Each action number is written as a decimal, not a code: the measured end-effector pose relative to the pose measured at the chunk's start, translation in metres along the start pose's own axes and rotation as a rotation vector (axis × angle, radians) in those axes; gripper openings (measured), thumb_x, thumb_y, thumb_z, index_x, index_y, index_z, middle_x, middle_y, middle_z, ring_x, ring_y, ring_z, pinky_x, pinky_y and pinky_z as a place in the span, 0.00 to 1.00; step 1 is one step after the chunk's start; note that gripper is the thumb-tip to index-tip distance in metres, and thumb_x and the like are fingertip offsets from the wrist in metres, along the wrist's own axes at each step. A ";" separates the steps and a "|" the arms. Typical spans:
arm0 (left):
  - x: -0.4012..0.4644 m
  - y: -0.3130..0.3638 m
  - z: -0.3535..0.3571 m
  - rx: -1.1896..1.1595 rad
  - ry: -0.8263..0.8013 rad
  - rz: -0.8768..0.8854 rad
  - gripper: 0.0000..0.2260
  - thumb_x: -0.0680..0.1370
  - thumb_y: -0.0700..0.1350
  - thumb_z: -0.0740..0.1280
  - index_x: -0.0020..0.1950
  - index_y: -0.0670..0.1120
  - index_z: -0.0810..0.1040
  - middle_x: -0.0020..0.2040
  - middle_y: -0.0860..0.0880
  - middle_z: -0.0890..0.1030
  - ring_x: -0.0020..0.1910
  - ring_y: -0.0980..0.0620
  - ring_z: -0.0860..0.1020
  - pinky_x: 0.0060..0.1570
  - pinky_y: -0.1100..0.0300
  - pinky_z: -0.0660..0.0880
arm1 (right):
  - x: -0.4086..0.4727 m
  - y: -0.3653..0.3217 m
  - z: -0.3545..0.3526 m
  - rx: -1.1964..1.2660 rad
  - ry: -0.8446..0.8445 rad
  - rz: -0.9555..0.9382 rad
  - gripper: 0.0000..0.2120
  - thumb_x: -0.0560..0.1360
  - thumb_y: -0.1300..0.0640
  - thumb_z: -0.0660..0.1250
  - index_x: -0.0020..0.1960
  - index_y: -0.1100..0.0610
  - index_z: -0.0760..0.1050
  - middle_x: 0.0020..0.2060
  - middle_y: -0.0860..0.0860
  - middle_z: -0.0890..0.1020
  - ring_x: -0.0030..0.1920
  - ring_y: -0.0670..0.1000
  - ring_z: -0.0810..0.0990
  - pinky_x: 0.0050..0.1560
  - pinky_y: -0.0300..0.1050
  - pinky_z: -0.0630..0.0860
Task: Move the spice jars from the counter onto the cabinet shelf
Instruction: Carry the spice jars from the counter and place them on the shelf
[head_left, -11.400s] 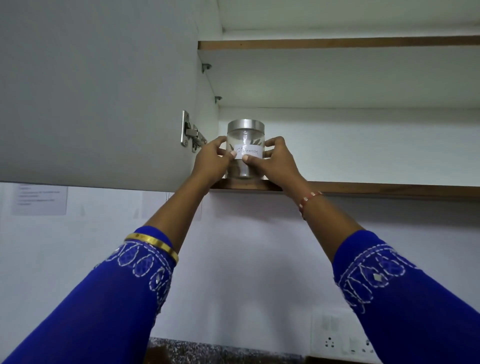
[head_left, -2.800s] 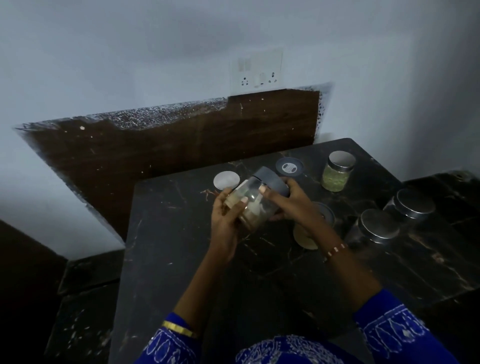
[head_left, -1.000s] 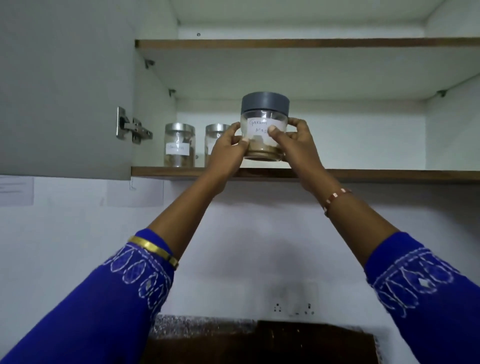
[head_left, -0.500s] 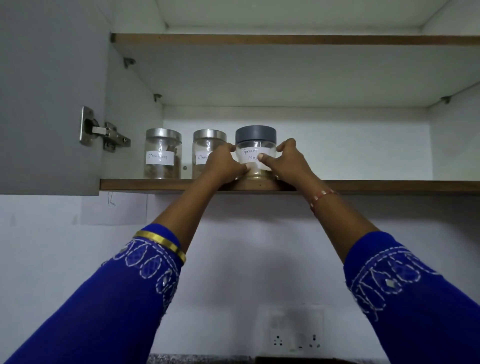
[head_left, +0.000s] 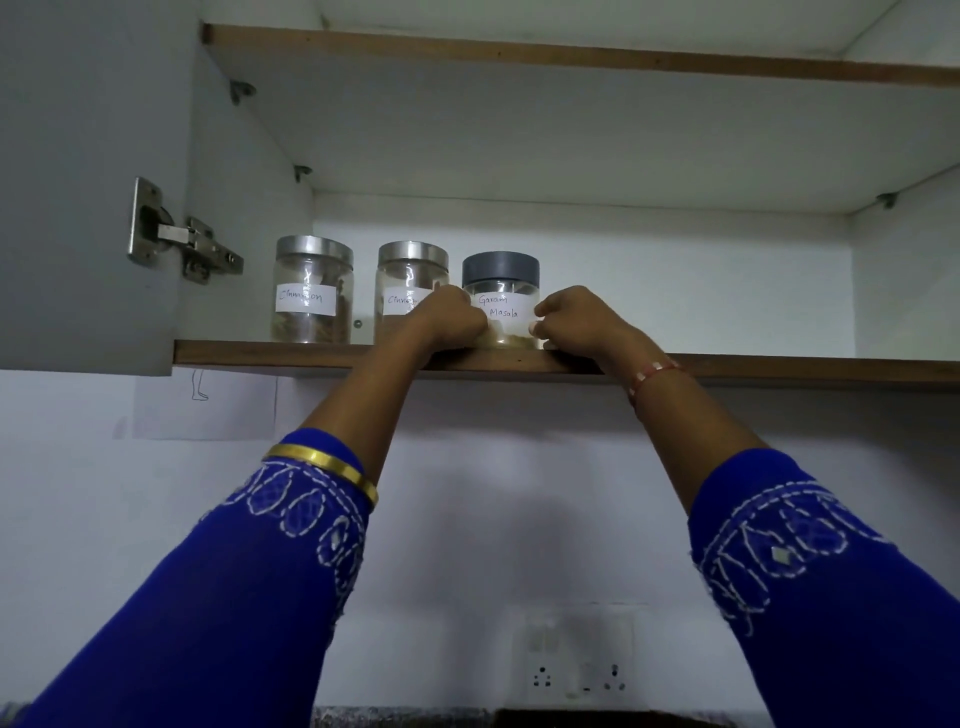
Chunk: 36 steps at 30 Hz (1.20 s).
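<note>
A glass jar with a grey lid (head_left: 500, 267), labelled "Garam Masala", stands on the lower cabinet shelf (head_left: 779, 366) near its front edge. My left hand (head_left: 451, 317) grips its left side with curled fingers. My right hand (head_left: 576, 319) grips its right side, with a fingertip on the label. To its left stand two steel-lidded jars: one labelled "Cinnamon" (head_left: 313, 296) at the far left, and a second (head_left: 410, 275) right beside the grey-lidded jar, its label partly hidden by my left hand.
The open cabinet door (head_left: 78, 182) with its metal hinge (head_left: 182, 244) hangs at the left. An upper shelf (head_left: 571, 54) spans the top. The lower shelf runs on to the right of the jars. A wall socket (head_left: 576, 670) sits below.
The grey-lidded jar came down from the air onto the shelf beside the second steel-lidded jar. My hands have slid lower on its sides and curled in.
</note>
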<state>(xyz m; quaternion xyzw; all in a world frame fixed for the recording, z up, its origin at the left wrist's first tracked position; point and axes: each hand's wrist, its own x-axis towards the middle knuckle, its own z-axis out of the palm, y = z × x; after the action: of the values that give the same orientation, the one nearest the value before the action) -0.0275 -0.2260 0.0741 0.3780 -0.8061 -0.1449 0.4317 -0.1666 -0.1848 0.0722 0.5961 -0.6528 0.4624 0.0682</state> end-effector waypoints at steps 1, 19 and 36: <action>-0.002 0.000 0.002 0.025 0.034 0.021 0.09 0.75 0.36 0.60 0.52 0.37 0.75 0.48 0.43 0.76 0.49 0.44 0.75 0.49 0.56 0.71 | -0.004 0.000 0.001 -0.022 0.020 -0.019 0.17 0.75 0.66 0.60 0.62 0.72 0.72 0.59 0.66 0.78 0.60 0.63 0.76 0.63 0.53 0.72; -0.217 -0.024 0.081 -0.686 0.112 0.193 0.16 0.81 0.39 0.57 0.68 0.45 0.70 0.68 0.48 0.73 0.67 0.55 0.71 0.60 0.73 0.67 | -0.256 0.051 0.027 0.106 0.272 -0.120 0.18 0.77 0.60 0.63 0.67 0.57 0.71 0.66 0.54 0.73 0.67 0.51 0.71 0.68 0.44 0.68; -0.456 -0.097 0.257 -0.780 -0.460 -0.485 0.15 0.79 0.36 0.58 0.65 0.39 0.73 0.65 0.43 0.76 0.64 0.49 0.74 0.68 0.54 0.68 | -0.547 0.172 0.093 -0.066 -0.170 0.642 0.24 0.73 0.59 0.68 0.68 0.58 0.69 0.66 0.55 0.72 0.67 0.52 0.71 0.67 0.43 0.66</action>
<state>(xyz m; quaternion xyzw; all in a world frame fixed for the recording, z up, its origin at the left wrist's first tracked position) -0.0315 0.0198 -0.3978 0.3231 -0.6554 -0.6102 0.3063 -0.1149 0.1183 -0.4202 0.3940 -0.8252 0.3875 -0.1167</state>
